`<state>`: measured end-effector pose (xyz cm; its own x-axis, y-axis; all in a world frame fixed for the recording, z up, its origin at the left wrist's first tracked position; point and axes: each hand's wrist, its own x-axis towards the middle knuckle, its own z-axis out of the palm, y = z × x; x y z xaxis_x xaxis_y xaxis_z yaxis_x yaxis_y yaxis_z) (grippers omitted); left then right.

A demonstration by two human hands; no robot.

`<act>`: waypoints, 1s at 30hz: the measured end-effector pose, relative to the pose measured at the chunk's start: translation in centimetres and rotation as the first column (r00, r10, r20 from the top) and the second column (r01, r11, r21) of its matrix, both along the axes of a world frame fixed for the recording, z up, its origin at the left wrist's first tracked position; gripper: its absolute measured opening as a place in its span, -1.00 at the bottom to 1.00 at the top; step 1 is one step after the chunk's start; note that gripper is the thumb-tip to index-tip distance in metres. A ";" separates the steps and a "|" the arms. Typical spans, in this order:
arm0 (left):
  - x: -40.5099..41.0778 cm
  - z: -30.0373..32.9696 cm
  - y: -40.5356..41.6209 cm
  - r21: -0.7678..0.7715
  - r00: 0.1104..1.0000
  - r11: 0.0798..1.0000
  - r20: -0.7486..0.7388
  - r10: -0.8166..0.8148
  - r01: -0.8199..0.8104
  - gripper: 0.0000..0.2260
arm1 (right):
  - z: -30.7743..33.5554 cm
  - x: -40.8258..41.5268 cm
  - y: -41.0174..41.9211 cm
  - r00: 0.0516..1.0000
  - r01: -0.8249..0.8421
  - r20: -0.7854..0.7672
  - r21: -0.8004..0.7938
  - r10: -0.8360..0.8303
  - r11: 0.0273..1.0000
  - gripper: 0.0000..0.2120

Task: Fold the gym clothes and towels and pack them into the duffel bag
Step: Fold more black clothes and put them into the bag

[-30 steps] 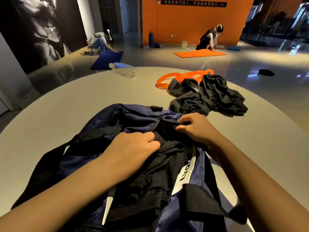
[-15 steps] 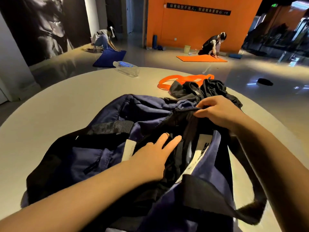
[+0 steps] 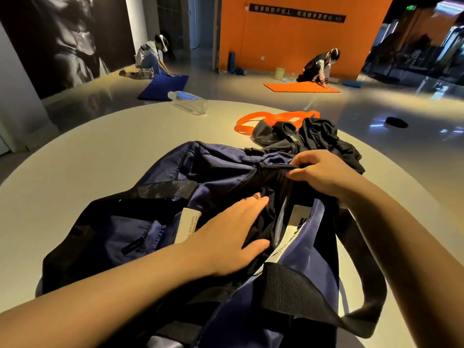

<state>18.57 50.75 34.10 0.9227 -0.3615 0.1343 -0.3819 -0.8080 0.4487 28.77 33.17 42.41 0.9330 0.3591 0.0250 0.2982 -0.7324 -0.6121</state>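
Note:
A navy duffel bag (image 3: 213,167) with black webbing straps lies open on the round pale table (image 3: 88,156), right in front of me. My left hand (image 3: 231,237) lies flat, fingers straight, pressing on dark fabric inside the bag's opening. My right hand (image 3: 324,172) pinches the far edge of the opening by the zipper and holds it up. Behind the bag, a crumpled heap of black gym clothes (image 3: 308,136) sits on the table, with an orange band (image 3: 263,119) half under it.
A clear plastic water bottle (image 3: 188,101) lies on its side at the table's far edge. Beyond the table, two people kneel over a blue mat (image 3: 163,86) and an orange mat (image 3: 301,87) on the glossy floor.
My left hand went from a fist on the bag to a flat hand pushed into the opening. My right hand lifted the zipper edge up and to the right, and the opening widened.

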 end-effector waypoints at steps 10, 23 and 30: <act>1.7 0.7 0.0 0.340 0.961 0.932 -0.274 -0.029 0.125 -0.29 | 1.4 -1.5 -0.2 1.000 -0.030 0.006 -0.007 0.030 1.000 -0.84; 2.8 0.1 -1.4 0.443 0.947 0.895 -0.306 0.097 0.051 -0.45 | 0.6 -0.1 -0.4 0.994 0.028 -0.104 -0.017 -0.030 0.999 -0.82; 2.5 0.8 -1.8 0.532 0.973 0.840 -0.229 0.025 0.104 -0.49 | -7.1 -1.3 0.0 0.983 0.174 0.092 -0.165 -0.160 0.971 -0.90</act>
